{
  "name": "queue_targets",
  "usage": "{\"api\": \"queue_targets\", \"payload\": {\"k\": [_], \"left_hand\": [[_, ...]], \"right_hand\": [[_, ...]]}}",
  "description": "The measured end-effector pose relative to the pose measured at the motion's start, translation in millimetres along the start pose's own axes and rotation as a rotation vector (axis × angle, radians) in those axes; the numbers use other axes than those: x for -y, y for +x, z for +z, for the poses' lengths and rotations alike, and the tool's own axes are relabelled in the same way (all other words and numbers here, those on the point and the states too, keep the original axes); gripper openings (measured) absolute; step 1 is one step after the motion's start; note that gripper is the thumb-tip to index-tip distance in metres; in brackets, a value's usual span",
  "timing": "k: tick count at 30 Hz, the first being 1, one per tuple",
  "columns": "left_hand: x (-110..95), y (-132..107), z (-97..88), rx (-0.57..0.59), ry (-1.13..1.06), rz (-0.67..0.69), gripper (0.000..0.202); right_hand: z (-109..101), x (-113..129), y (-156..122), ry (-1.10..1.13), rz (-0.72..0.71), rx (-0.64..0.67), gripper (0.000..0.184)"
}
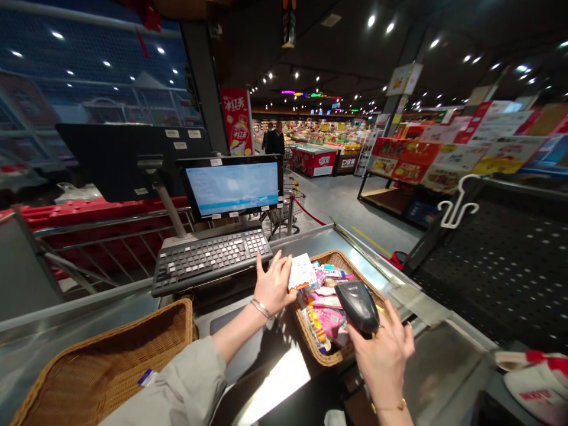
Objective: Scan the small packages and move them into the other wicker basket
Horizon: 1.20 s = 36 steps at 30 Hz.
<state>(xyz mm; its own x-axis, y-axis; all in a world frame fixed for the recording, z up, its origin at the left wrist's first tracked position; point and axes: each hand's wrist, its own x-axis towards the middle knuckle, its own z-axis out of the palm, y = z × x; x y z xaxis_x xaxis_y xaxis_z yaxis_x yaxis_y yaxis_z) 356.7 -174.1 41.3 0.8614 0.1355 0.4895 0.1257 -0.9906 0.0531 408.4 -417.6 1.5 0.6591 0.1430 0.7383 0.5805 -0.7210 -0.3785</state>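
Observation:
My left hand (274,284) grips a small white box with an orange edge (302,272) at the left rim of a wicker basket (306,334). Colourful wrapped snack packets (331,319) fill that basket. Over its right side, my right hand (385,343) is closed around a black barcode scanner (357,305), whose head points toward the box. The scanner and my hands hide part of the packets.
A keyboard (213,257) and a lit monitor (235,188) stand beyond my left hand. Another wicker basket (115,349) with a small blue packet (146,377) sits at the left. A black perforated panel with a white hanger (459,204) rises at the right.

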Motion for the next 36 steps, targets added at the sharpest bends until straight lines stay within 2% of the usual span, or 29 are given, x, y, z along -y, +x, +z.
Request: {"api": "queue_targets", "payload": {"k": [5,11,15,18,21,27,31,36], "left_hand": [[-7,7,15.8,0.02,-0.043,0.044,0.078],[-24,19,33.0,0.055,-0.12,0.118,0.079],[-41,27,48.4,0.086,-0.125,0.205,0.073],[-44,27,52.8,0.111,-0.098,0.213,0.068],[-35,21,45.9,0.127,-0.086,0.184,0.064],[2,-3,16.0,0.097,-0.053,0.071,0.057],[24,-30,-5.5,0.084,-0.013,-0.015,0.059],[51,-75,-31.1,0.099,0.035,-0.129,0.057]], "right_hand": [[-4,-12,0,-0.026,0.078,-0.016,0.048],[-10,-26,0,-0.097,0.096,-0.04,0.049],[-12,-28,-1,-0.096,0.106,-0.027,0.049],[-11,-26,-1,-0.081,0.111,-0.023,0.048],[-6,-23,0,-0.065,0.086,-0.011,0.048],[7,-2,2,0.015,-0.02,0.02,0.046],[14,25,5,0.082,-0.111,0.031,0.045],[22,59,1,0.186,-0.203,0.095,0.04]]}}
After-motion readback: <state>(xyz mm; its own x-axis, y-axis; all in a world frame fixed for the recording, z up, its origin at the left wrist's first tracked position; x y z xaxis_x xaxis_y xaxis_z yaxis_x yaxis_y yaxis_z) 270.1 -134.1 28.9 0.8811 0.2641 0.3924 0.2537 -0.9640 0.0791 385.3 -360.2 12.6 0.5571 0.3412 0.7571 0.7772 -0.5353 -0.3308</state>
